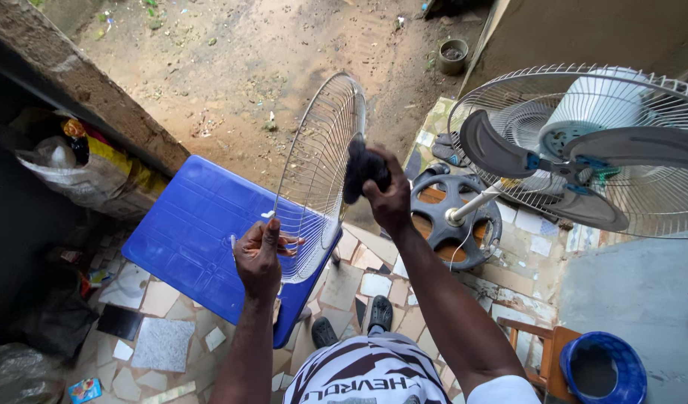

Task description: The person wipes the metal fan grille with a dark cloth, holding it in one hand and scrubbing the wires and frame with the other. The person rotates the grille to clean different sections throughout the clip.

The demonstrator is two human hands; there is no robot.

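This is an outdoor yard beside a house, used as a makeshift repair spot. Bare dirt ground (231, 67) scattered with litter meets a patch of broken-tile paving (359, 284) and rough concrete walls (67, 82). A blue plastic table (194, 232), a standing fan (583, 150) with its front grille off, a blue bucket (603, 368) and stuffed bags (74, 172) crowd the space.

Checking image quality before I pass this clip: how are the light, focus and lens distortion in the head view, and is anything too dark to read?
Head view: soft, even daylight, no hard shadows or glare; wire fan guard, left hand and right hand with its dark cloth are sharp; the wide lens bends the edges, stretching the fan blades; the recess at far left is too dark to read.
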